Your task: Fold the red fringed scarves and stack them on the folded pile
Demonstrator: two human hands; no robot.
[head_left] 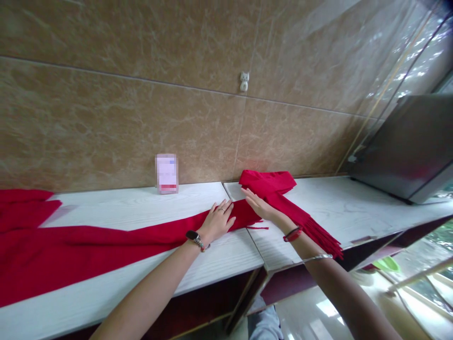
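Note:
A long red scarf (148, 236) stretches along the white cabinet top from the left side toward the middle. Flat on its narrow right part lies my left hand (216, 221), fingers spread, with a ring, a dark wristband and a beaded bracelet showing. Beside it, my right hand (260, 205) rests with straight fingers on the scarf's right end, its palm hidden. Just beyond that hand, more red fringed cloth (293, 208) lies looped, its tassels hanging toward the front edge at the right.
Against the tiled wall stands a blurred pink card-like item (167, 174). A small white cat-shaped hook (244, 81) is on the wall. At the right end sits a large dark appliance (403, 146). The white cabinet top (198, 269) has open compartments below its front edge.

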